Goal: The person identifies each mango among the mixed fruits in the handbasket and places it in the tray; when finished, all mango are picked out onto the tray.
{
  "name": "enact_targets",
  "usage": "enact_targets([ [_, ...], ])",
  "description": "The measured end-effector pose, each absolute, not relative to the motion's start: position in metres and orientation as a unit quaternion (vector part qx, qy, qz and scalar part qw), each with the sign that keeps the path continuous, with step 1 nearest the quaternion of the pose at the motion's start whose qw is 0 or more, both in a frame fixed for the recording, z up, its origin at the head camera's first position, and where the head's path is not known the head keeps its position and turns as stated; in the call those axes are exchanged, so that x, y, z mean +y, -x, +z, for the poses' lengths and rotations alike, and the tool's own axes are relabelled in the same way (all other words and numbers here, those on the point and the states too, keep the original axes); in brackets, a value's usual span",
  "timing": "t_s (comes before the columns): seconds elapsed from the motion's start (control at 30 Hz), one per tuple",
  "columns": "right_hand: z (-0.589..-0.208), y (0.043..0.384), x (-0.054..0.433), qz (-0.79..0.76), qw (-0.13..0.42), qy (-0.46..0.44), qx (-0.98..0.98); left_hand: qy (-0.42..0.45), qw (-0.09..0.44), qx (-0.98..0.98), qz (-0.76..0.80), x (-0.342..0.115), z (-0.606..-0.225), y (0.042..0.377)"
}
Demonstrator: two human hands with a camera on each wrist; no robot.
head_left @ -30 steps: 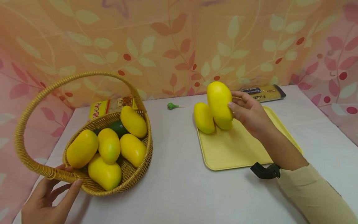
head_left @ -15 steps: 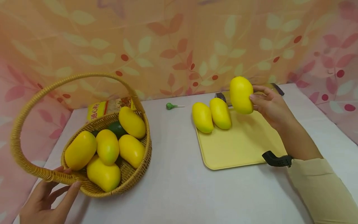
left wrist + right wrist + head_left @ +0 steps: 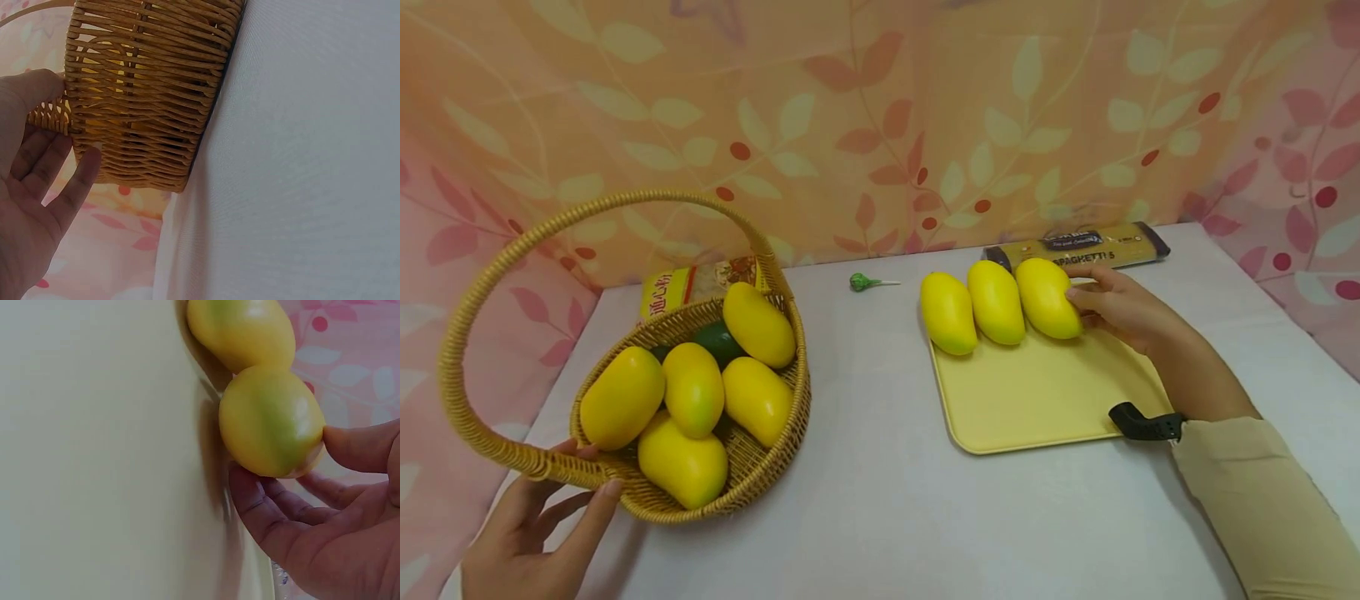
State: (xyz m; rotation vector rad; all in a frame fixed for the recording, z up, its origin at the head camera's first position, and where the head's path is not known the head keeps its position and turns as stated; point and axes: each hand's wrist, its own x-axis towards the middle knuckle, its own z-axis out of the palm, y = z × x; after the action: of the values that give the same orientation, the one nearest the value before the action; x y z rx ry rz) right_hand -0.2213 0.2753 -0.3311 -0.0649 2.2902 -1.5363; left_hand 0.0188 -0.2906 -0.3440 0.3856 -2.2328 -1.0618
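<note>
In the head view, my right hand holds a yellow mango at the far side of a pale yellow tray. Two more mangoes, a middle one and a left one, lie beside it in a row. The right wrist view shows the thumb on one side of the held mango and fingers under the other. My left hand grips the wicker basket where its handle meets the rim. Several mangoes and a dark green item, partly hidden, are inside.
A spaghetti packet lies behind the tray. A green lollipop sits on the white table between basket and tray. Behind the basket stands a yellow and red food packet. Patterned cloth closes off the back and sides.
My right hand has carried its mango right, away from above the other two, then lowered it beside them at the tray's far side. My left hand has kept its grip on the basket.
</note>
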Motion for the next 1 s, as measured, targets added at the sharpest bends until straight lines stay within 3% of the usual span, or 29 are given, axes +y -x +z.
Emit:
enact_targets([
  [0.8, -0.332, 0.22, 0.272, -0.547, 0.14, 0.038, 0.824, -0.153, 0.315, -0.845, -0.404, -0.29, -0.344, -0.02],
  [1.0, -0.319, 0.212, 0.261, -0.503, 0.053, 0.042, 0.862, -0.145, 0.316, -0.847, -0.403, -0.29, -0.343, -0.019],
])
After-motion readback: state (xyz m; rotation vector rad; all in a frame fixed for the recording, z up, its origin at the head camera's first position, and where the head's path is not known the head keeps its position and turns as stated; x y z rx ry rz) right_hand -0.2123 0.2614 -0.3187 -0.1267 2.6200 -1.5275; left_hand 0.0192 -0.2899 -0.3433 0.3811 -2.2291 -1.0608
